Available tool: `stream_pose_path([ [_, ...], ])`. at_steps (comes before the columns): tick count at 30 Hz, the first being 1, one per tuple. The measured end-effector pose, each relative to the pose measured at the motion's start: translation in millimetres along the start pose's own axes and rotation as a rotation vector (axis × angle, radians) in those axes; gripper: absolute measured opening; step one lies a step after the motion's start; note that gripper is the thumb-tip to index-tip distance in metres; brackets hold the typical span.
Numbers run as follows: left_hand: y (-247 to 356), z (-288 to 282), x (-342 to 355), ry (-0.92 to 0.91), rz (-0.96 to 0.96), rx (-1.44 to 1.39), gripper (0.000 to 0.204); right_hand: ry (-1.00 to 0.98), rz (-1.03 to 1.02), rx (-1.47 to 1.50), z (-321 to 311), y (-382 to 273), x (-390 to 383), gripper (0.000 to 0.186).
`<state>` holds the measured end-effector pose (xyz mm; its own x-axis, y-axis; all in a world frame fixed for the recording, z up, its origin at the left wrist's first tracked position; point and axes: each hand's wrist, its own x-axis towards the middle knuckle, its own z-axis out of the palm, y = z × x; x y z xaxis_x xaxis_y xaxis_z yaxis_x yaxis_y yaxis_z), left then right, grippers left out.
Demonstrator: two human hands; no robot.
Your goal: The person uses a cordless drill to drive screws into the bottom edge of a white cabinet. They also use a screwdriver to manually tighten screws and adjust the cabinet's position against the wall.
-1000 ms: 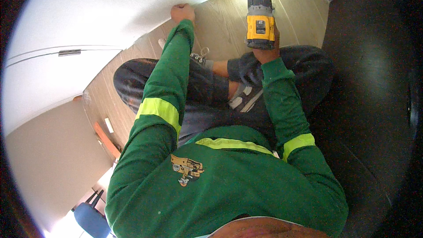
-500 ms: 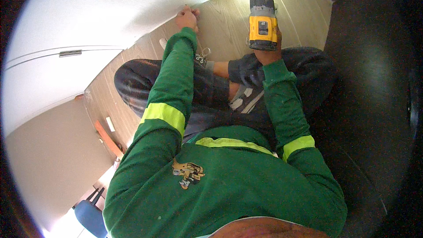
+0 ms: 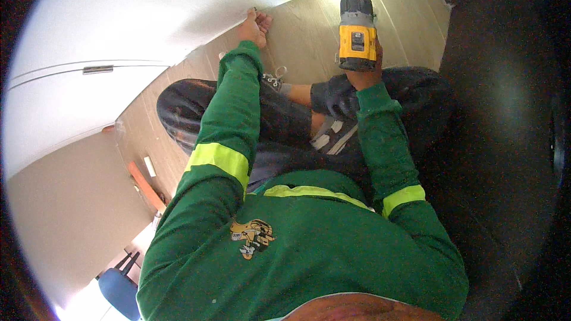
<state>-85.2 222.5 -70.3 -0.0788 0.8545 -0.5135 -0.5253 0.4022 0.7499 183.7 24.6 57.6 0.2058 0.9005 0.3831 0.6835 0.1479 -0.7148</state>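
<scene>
A yellow and black cordless drill (image 3: 357,38) stands out ahead of my right hand (image 3: 367,76), which is wrapped round its grip, mostly hidden below the tool's body. The drill's nose and thin bit point away from me, toward the white wall. My left hand (image 3: 254,28) is at the foot of the white panel (image 3: 178,6), next to the floor. Its thumb and forefinger are at the panel's lower edge, with a tiny dark thing at their tips too small to name. The other fingers are loosely curled and a little apart.
I sit cross-legged on the wood-look floor (image 3: 297,30), a sneaker (image 3: 333,134) between my legs. A dark cabinet-like surface (image 3: 493,113) stands close on my right. To my left lie an orange-brown strip (image 3: 146,187) and a small white piece (image 3: 149,166). A blue chair (image 3: 121,291) is behind.
The fingers of my left hand have loosened and spread slightly from a tighter pinch. My right hand and the drill have stayed nearly in place, shifting only slightly in the picture.
</scene>
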Motion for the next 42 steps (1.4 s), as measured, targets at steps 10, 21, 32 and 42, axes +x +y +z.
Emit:
stream_pose_path([
  [10,-4,8,7,0.045,0.082,0.017,0.017,-0.105,0.175,0.285,7,1,-8,0.055],
  [21,0,5,9,0.163,-0.098,0.151,0.036,-0.161,-0.09,0.137,-13,-33,5,0.056],
  [32,17,8,2,0.026,0.032,0.177,0.02,-0.234,-0.127,0.245,-10,-38,-3,0.062],
  [42,17,19,-10,0.022,-0.043,0.164,0.02,-0.33,-0.161,0.143,-16,-42,-1,0.055],
])
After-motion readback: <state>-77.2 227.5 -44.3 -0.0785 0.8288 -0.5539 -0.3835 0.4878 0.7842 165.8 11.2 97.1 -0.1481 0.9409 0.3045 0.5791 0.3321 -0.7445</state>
